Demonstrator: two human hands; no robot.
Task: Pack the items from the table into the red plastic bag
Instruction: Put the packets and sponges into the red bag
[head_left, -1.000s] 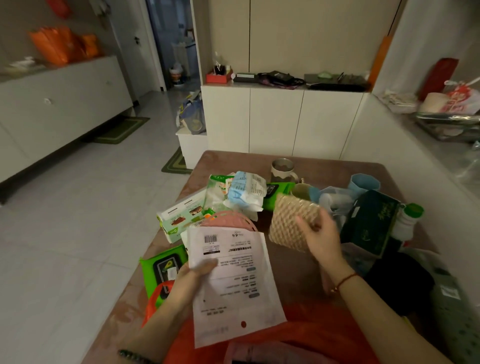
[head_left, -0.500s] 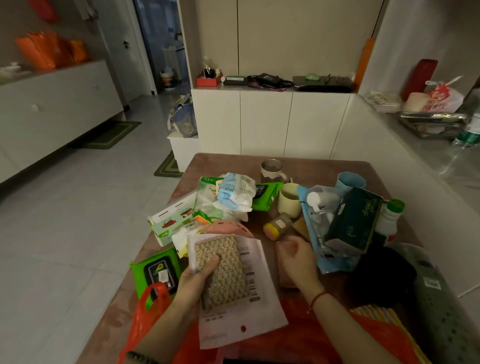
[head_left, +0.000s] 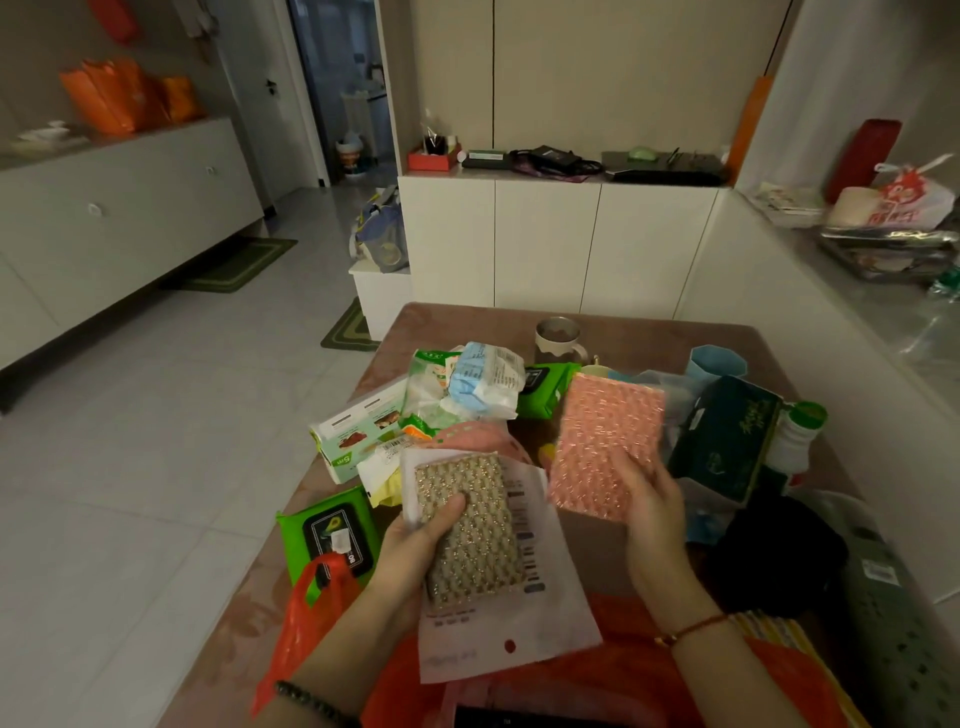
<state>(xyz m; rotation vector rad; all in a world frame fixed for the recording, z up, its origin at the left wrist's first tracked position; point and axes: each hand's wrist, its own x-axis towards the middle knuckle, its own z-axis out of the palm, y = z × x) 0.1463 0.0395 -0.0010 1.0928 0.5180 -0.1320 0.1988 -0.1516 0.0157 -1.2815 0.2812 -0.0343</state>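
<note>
My left hand (head_left: 415, 551) grips a beige scouring sponge (head_left: 470, 530) stacked on a white printed pouch (head_left: 540, 618), thumb on top of the sponge. My right hand (head_left: 652, 514) holds a pink scouring sponge (head_left: 605, 441) upright above the table. The red plastic bag (head_left: 311, 618) lies open at the near table edge below both hands, one handle sticking up at the left.
On the brown table (head_left: 467, 322) lie two green wipe packs (head_left: 332, 535), a white-green box (head_left: 358, 431), a blue mask pack (head_left: 483, 384), a mug (head_left: 558, 338), a dark green tissue box (head_left: 727, 436), a white bottle with green cap (head_left: 797, 436) and a black cloth (head_left: 779, 551).
The beige sponge passed from my right hand onto the pouch in my left hand. My right hand then picked the pink sponge off the table and raised it.
</note>
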